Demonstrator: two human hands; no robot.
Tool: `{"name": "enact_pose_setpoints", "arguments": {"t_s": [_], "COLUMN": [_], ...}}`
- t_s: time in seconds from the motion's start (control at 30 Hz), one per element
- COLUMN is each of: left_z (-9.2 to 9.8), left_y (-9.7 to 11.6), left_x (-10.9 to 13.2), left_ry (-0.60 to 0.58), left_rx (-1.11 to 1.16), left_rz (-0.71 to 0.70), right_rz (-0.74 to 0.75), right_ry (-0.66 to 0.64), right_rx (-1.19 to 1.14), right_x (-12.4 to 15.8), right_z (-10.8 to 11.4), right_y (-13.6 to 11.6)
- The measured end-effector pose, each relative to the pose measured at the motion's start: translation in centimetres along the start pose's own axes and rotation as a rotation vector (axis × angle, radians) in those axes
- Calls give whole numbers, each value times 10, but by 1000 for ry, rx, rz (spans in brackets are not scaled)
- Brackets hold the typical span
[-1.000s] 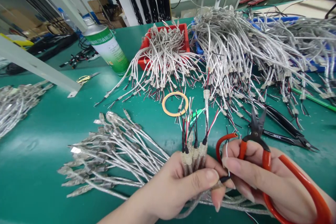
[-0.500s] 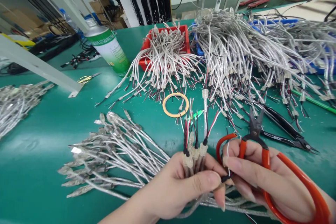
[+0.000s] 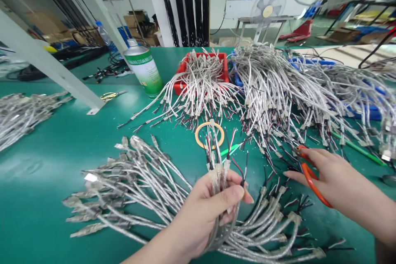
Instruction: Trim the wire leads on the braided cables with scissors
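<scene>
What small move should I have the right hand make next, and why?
I'd probably leave the scissors there and bring the right hand over empty. Its thumb and forefinger look spread at the orange handles, away from the bundle in the left hand, where one cable's wires jut out and may need bare fingers.

The ring (image 3: 196,135) lies behind the held cables (image 3: 220,175), before the leftmost bin (image 3: 180,88).
</scene>
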State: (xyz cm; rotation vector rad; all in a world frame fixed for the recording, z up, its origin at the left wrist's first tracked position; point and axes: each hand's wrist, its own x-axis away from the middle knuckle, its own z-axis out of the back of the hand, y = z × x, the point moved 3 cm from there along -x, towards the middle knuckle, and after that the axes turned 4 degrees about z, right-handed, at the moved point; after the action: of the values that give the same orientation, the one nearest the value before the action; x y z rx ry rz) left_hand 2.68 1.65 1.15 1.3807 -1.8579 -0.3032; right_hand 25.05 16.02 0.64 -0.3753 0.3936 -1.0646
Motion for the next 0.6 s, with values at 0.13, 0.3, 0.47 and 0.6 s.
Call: {"name": "enact_pose_setpoints", "arguments": {"t_s": [0.13, 0.3, 0.47, 0.6], "left_z": [0, 1, 4, 5], "left_y": [-1, -1, 3, 8], "left_x": [-1, -1, 0, -1], "left_ry": [42, 102, 174, 220], "left_rx": [-9, -18, 48, 86], "left_rz": [-2, -13, -103, -146], "right_rz": [31, 4, -161, -201], "right_ry": [-72, -54, -6, 39], "right_rx": [149, 111, 15, -58], "right_x": [-1, -5, -12, -14], "right_z": [-10, -6, 12, 11], "right_y": [14, 27, 25, 16]}}
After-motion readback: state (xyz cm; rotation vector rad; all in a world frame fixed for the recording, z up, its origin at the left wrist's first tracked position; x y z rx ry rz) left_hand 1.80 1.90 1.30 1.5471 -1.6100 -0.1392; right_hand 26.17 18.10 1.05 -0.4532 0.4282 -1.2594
